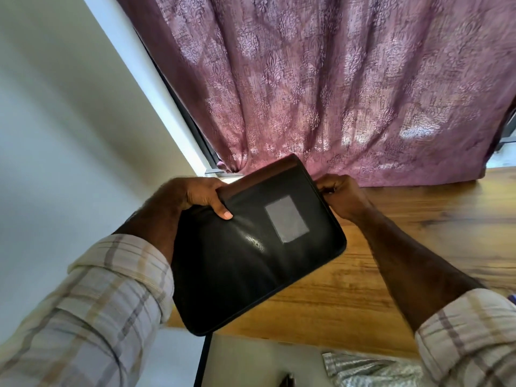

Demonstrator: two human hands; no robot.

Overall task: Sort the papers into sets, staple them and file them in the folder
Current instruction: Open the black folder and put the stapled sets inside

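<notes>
I'm seeing a black folder (251, 261) with a grey rectangular patch (286, 220) and a brown strip along its spine. Behind it, a mauve curtain (335, 79) with a floral pattern. Warm orange-brown wood-grain table (418, 233). Sleeves (97, 317) are cream plaid, beige and grey lines.

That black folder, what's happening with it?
A person holds the black folder up over a wooden table, in front of a purple curtain. The left hand grips its left edge, and the right hand pinches the far right corner. The folder looks closed; no papers are visible.
</notes>
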